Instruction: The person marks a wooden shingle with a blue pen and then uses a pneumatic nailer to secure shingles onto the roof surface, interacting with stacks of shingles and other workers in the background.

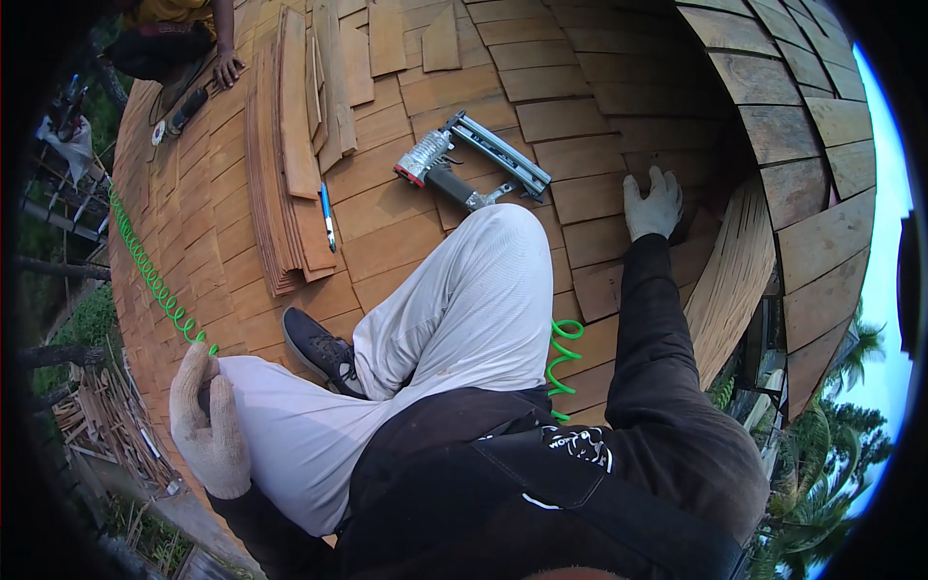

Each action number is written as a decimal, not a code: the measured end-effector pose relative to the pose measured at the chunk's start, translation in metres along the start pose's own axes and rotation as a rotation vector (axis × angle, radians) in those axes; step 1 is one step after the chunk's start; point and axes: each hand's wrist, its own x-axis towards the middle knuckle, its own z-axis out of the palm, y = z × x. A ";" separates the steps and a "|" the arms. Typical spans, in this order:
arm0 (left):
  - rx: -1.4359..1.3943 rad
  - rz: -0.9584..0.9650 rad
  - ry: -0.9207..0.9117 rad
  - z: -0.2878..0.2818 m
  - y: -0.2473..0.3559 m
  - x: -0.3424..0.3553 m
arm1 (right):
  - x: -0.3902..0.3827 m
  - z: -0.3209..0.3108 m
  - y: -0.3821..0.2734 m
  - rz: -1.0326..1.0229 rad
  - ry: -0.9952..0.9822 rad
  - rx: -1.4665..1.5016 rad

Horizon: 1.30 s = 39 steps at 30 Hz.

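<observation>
Head view: right gloved hand (651, 205), fingers spread flat on wooden shingle roof (590, 97); silver pneumatic nail gun (471, 162) lies diagonally just left; left gloved hand (208, 425), loosely curled and empty, rests farther away.

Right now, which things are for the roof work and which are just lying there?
In use:
right hand pressing the wooden shingles
nail gun close by
green coiled hose

Lying about:
stack of loose shingles
blue pen
left hand, off the roof, holding nothing

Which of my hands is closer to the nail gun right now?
Right. Your right hand rests on the shingles just right of the nail gun; your left hand is far off, down by your knee.
</observation>
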 end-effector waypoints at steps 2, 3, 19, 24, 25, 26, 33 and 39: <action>-0.002 -0.005 -0.005 0.001 -0.001 0.001 | -0.003 -0.021 -0.031 -0.049 0.042 0.132; -0.001 -0.005 -0.009 0.000 -0.002 0.001 | -0.007 -0.039 -0.058 -0.080 0.028 0.256; -0.073 -0.010 0.022 -0.009 -0.006 -0.011 | -0.006 -0.065 -0.286 -1.111 -0.887 -0.422; -0.119 0.038 -0.029 -0.012 -0.012 -0.013 | -0.020 -0.035 -0.307 -0.991 -0.960 -0.577; -0.125 0.037 -0.022 -0.013 -0.012 -0.015 | -0.022 -0.035 -0.306 -0.951 -0.991 -0.554; -0.132 0.036 -0.016 -0.014 -0.012 -0.017 | -0.023 -0.034 -0.305 -0.910 -1.020 -0.532; -0.154 0.044 -0.011 -0.019 -0.009 -0.026 | -0.016 -0.029 -0.285 -0.733 -1.045 -0.149; -0.254 0.089 -0.046 -0.022 -0.022 -0.027 | 0.004 -0.043 -0.268 -0.359 -0.912 0.224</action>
